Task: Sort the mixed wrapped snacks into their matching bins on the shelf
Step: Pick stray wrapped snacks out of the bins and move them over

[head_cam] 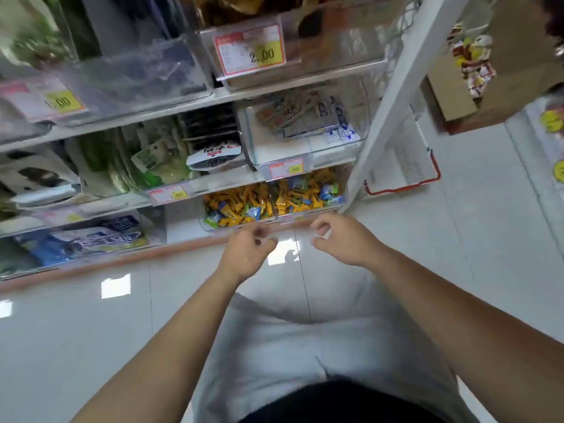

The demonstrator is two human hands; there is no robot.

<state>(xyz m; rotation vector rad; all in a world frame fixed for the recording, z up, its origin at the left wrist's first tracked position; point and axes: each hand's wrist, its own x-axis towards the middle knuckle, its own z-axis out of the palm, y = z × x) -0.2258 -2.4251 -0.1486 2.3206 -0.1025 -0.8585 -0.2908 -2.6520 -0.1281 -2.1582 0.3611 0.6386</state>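
Yellow, blue and green wrapped snacks [244,207] fill two clear bins [218,229] on the lowest shelf at frame centre, just above the left hand [247,253] and right hand [343,239], whose fingers are loosely curled and empty, while a price tag [251,50] at upper centre reads "2.00".

Bare forearms [183,315], pale grey shirt [274,346], dark trousers [335,404].

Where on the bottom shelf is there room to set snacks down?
A white gap between the blue packets and the left candy bin looks bare. That and the right candy bin are heaped full. The floor is bare too.
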